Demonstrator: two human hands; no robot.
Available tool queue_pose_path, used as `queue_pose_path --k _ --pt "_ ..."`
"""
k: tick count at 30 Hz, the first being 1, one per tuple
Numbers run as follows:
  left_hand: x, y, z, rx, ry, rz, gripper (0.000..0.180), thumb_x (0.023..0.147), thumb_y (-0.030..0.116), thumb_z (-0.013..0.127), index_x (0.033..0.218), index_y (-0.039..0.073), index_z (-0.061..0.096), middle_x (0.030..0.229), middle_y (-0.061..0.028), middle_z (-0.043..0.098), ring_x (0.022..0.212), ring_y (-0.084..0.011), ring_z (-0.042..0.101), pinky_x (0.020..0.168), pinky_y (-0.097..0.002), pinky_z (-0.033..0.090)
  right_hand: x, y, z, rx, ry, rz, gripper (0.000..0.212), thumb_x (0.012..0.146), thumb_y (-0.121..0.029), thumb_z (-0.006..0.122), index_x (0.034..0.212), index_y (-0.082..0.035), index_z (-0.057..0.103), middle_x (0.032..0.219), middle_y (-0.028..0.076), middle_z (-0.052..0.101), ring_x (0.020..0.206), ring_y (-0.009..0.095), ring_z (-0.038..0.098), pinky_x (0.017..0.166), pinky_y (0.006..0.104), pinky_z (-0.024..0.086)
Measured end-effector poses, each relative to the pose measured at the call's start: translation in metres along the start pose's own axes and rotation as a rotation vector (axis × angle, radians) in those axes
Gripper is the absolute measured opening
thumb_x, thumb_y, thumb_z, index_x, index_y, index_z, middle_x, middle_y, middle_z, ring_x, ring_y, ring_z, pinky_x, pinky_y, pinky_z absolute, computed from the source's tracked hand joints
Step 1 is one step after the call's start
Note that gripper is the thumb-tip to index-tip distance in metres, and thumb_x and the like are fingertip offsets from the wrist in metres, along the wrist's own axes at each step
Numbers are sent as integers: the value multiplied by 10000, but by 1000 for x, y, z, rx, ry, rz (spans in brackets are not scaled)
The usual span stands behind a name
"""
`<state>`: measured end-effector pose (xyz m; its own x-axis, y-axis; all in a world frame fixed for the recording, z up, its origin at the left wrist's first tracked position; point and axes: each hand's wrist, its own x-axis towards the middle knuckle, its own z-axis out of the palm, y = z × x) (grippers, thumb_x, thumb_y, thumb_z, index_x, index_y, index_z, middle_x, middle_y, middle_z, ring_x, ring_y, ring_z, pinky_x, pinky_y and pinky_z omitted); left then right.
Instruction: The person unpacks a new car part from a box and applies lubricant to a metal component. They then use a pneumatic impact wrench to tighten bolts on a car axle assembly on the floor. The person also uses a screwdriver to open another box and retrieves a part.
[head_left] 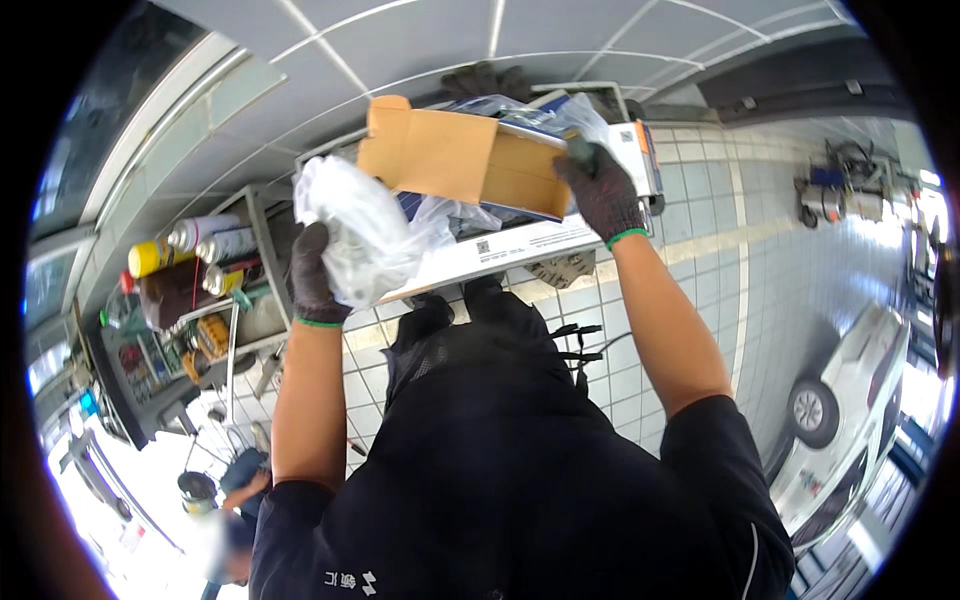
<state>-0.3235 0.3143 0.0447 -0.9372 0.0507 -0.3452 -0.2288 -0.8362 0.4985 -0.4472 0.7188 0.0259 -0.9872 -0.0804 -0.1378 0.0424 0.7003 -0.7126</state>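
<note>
Both my hands wear dark knit gloves with green cuffs. My left hand [315,272] is closed on a crumpled white plastic bag [365,235]; what the bag holds is hard to make out. My right hand [605,198] grips the right end of an open cardboard box [525,170], brown inside with a dark blue outer edge. A small dark greenish patch shows at its fingertips, too blurred to name. The box's brown lid flap [432,150] is folded out to the left, behind the bag. Under the box, a white printed carton [500,250] lies along the cart's near side.
A cart [605,92] against the grey tiled wall carries more clear plastic and a dark glove [488,80]. Left is a metal rack with spray cans [215,240]. A person [240,490] is at lower left, a white car [840,420] at right. A flattened cardboard piece [560,270] shows below the cart.
</note>
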Motion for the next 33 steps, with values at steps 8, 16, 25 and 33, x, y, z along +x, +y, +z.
queue_pose_path --k 8,16,25,33 --pt "-10 -16 94 573 238 276 569 993 160 656 1529 -10 571 1366 -138 705 1204 -263 707 1054 -412 568 -36 -164 0 399 -435 -193 617 854 -430 908 1303 -46 727 1221 175 755 1136 318 727 1012 436 567" --pt "-34 -19 37 571 343 309 538 972 182 682 1460 -33 608 1257 -138 751 1103 -227 741 976 -371 599 -20 -163 37 131 -354 -279 377 886 -274 867 1146 -22 762 993 154 798 974 290 777 886 406 608" --pt "-7 -27 16 -295 -177 -130 602 982 274 697 1452 -86 586 1332 -225 744 1192 -353 754 1089 -506 606 6 -105 56 929 -498 26 377 919 -90 792 1263 27 693 1152 152 765 1024 292 773 900 445 653" --pt "23 -47 49 -63 -187 -217 553 1114 391 623 1571 87 554 1521 -104 647 1377 -244 642 1181 -419 514 -35 -204 9 1020 -322 218 217 932 -133 778 1093 -1 719 802 69 707 600 165 671 497 316 496"
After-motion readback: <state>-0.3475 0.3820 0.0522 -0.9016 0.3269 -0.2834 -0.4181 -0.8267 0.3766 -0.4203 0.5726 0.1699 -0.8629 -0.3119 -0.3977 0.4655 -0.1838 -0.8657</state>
